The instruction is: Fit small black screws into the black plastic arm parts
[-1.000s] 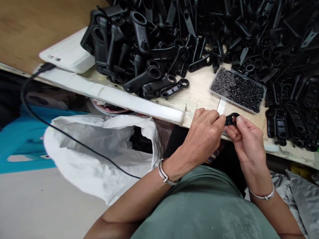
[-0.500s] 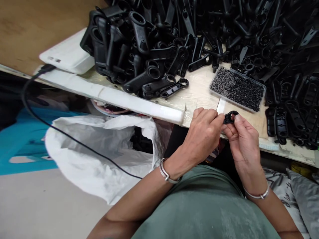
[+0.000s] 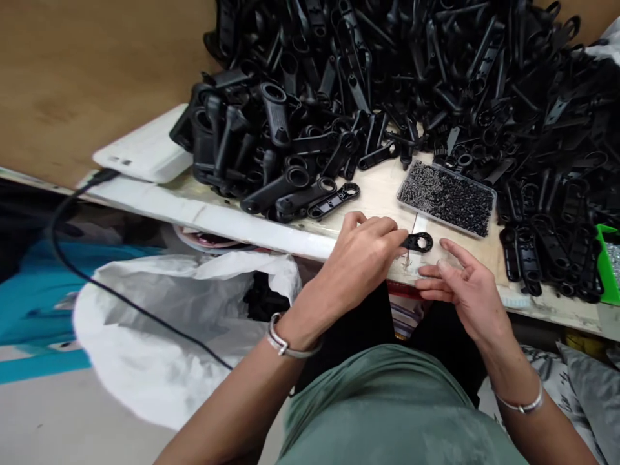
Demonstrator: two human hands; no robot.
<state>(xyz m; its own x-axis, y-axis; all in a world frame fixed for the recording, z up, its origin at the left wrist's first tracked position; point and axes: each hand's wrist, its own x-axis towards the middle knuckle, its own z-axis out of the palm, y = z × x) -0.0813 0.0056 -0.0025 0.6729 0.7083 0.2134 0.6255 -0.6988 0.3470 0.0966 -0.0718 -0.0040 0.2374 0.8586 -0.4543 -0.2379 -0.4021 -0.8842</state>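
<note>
My left hand (image 3: 364, 253) pinches a black plastic part with a ring-shaped end (image 3: 419, 242) over the table's front edge. Its ring points right, while the rest is hidden behind my fingers. To the right of the ring, my right hand (image 3: 465, 283) is held with the fingers apart and nothing in them. Behind both hands stands a clear plastic box (image 3: 446, 197) full of small dark pieces, too small to name. A similar black part with a ring end (image 3: 334, 201) lies on the table to the left, its hollow side up.
Black plastic parts (image 3: 310, 139) are heaped across the back of the table (image 3: 375, 187). A white device (image 3: 145, 145) with a black cable sits at the left. An open white sack (image 3: 159, 303) is below the edge. At the far right is a green container (image 3: 608, 261).
My right hand has let go of the black part and opened, moving slightly right. My left hand keeps hold of it and has moved left. The camera view has shifted.
</note>
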